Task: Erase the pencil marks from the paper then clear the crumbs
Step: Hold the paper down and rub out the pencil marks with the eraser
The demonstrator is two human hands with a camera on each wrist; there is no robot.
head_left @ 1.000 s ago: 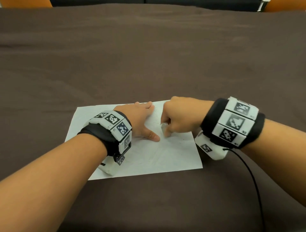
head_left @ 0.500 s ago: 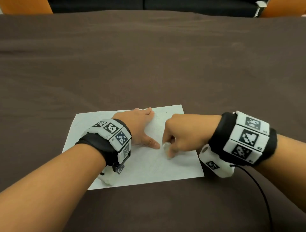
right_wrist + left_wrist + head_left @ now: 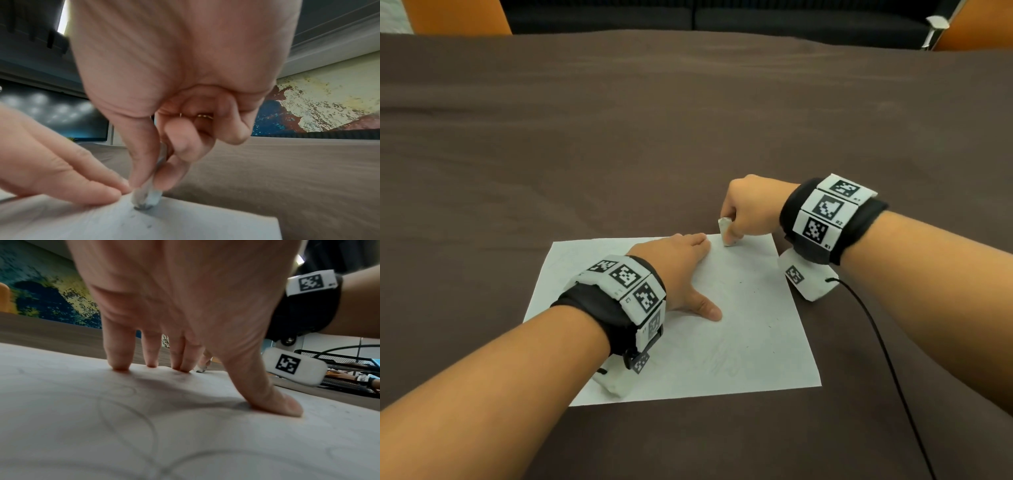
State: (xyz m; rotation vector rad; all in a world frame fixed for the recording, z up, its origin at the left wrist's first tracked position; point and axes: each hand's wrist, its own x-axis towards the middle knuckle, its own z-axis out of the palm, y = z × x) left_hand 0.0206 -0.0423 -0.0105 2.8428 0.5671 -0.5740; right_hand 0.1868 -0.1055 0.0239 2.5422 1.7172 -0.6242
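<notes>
Since the earlier frames the right hand (image 3: 748, 209) has been carried from the middle of the paper (image 3: 739, 342) up to its far edge, and the eraser (image 3: 725, 232) has been taken with it; the left hand (image 3: 681, 270) has been kept flat where it was. In the head view the white eraser is pinched between the thumb and curled fingers of the right hand, its lower end set on the sheet just beside the left fingertips; in the right wrist view the eraser (image 3: 147, 197) is seen pressed onto the paper (image 3: 185, 227) near its far edge, with a dark smudge under its tip and a few small crumbs (image 3: 149, 226) lying just in front. The left hand (image 3: 185, 305) is spread, fingers straight and thumb splayed aside, the tips pressed down on the paper (image 3: 82, 434); faint curved pencil lines (image 3: 131, 426) are visible on the sheet near the wrist. Faint pencil marks (image 3: 722, 363) are also left on the near part of the sheet in the head view; the sheet is laid on a brown tablecloth (image 3: 688, 137), and a black cable (image 3: 887, 359) is trailed from the right wristband.
</notes>
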